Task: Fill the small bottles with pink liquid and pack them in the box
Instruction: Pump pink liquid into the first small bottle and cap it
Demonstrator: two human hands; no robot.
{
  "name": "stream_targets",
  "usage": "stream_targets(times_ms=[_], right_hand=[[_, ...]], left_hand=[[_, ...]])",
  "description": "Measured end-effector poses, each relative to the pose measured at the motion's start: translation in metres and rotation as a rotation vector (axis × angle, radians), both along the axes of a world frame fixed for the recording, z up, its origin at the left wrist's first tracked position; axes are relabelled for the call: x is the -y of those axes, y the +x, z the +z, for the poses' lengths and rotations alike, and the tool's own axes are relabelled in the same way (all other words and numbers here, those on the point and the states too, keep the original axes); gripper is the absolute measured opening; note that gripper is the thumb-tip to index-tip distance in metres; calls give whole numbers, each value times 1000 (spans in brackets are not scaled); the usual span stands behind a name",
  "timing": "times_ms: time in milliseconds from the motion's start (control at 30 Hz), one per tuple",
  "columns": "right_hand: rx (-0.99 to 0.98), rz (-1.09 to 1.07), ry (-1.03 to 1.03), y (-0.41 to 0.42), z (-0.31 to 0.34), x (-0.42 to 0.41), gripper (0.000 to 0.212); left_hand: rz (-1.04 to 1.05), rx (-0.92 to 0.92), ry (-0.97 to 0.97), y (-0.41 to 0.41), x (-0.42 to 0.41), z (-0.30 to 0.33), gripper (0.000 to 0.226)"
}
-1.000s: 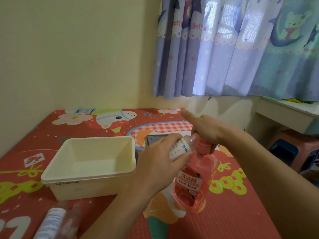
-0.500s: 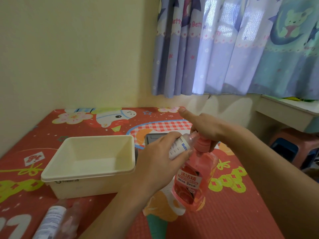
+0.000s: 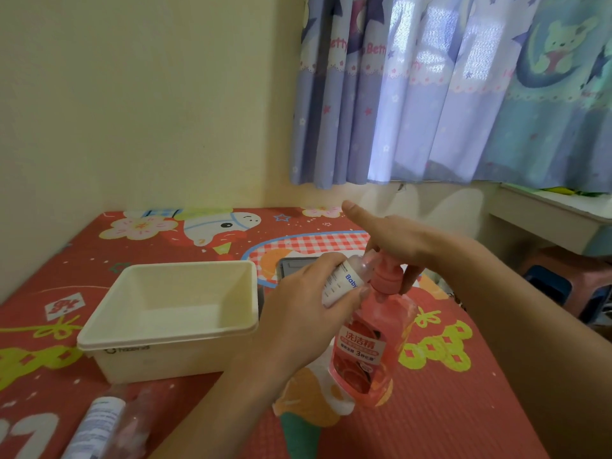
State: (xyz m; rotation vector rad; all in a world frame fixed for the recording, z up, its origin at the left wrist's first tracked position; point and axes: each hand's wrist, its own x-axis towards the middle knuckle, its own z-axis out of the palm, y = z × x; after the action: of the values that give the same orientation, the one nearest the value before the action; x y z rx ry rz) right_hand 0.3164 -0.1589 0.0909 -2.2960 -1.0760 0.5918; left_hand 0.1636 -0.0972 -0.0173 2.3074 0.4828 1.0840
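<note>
Left hand (image 3: 298, 313) grips a small clear plastic bottle w/ white label (image 3: 344, 279), fingers curled round it, bottle tilted w/ its mouth at the nozzle of the pink pump head. Right hand (image 3: 394, 240) lies flat on top of the pump of the big pink detergent bottle (image 3: 371, 346), fingers mostly straight, thumb down beside the pump. Pink bottle stands on the red cartoon-print mat (image 3: 463, 409), centre-right. Cream rectangular plastic box (image 3: 172, 313) sits left of the hands, nothing visible inside. Another small clear bottle (image 3: 96, 425) lies near-left on the mat.
</note>
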Motion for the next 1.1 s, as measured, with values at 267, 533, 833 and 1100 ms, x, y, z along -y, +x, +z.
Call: stream_targets(times_ms=[267,533,833,1100], right_hand=[[169,0,31,-4,-10,-4,84],[-16,27,-2,1,2,-1,76],[94,43,13,3,-5,-2,84],[149,50,36,0,-10,-5,96]], left_hand=[[26,-40,38,-2,-2,-1,41],[25,-21,47,-1,-1,5,46],[13,-31,24,-1,1,0,38],[26,-15,36,-1,-1,-2,35]])
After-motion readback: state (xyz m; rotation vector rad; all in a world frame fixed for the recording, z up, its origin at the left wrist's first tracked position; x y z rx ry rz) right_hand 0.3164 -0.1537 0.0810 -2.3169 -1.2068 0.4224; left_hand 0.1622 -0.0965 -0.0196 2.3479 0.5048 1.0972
